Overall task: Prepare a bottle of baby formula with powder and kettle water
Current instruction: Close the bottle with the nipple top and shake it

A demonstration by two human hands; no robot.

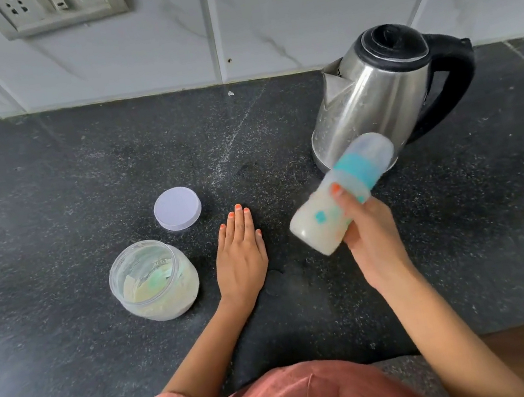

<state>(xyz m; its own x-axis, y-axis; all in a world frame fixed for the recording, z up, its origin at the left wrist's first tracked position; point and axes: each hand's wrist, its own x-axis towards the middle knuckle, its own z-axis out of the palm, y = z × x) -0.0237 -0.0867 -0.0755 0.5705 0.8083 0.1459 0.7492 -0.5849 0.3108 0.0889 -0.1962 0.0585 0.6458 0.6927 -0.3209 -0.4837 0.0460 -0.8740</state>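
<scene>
Right hand (pixel 367 225) grips the capped baby bottle (pixel 340 199) around its middle, off the worktop (pixel 43 186), tilted with cap toward 1 o'clock and blurred; milky liquid inside. Kettle (pixel 374 92) stands just beyond at 1 o'clock. Left hand (pixel 240 254) lies flat, fingers straight, between bottle and open powder jar (pixel 154 280); jar lid (pixel 177 208) at 11 o'clock of it.

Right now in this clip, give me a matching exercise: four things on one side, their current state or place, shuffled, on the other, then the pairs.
Things: 1 baby bottle; 2 powder jar; 3 jar lid; 4 kettle.
States: A lying flat on the counter behind the jar; B standing upright at the back right; C tilted, held off the counter by the right hand; D open, beside the left hand.
Pairs: 1-C; 2-D; 3-A; 4-B.
</scene>
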